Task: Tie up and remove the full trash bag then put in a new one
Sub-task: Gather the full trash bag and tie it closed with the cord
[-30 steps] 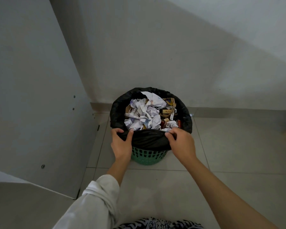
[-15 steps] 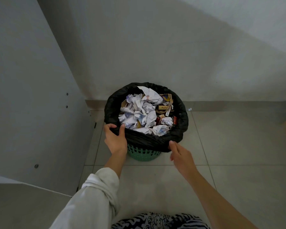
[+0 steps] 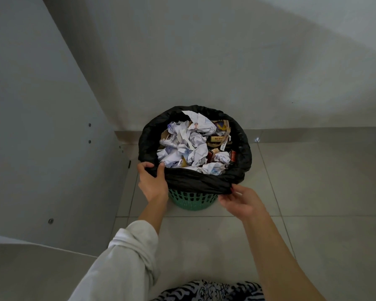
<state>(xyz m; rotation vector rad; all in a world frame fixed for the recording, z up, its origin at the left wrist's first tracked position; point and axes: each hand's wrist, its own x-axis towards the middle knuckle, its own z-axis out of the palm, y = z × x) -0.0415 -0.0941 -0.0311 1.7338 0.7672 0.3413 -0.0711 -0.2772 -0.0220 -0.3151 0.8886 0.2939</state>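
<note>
The black trash bag sits in a green lattice basket, its mouth folded outward and down over the rim, so that only the lower band of the basket shows on the near side. The bag is open at the top and filled to the rim. The contents are mostly crumpled white paper, with some brown cardboard packaging and small reddish boxes toward the right side.

The left hand grips the folded bag edge at the near-left of the rim. The thumb lies on the inner side and the fingers are curled over the outer side. The right hand is at the near-right, lower down. Its fingertips pinch the bottom hem of the bag's overhang just above the exposed basket wall. The left forearm wears a pale sleeve pushed up toward the elbow; the right forearm is bare.

The basket stands on a light tiled floor, close to the foot of a plain pale wall with a low skirting strip. A grey cabinet panel with small screw heads stands to the left, near the basket. Black-and-white patterned fabric shows at the bottom edge of the view.
</note>
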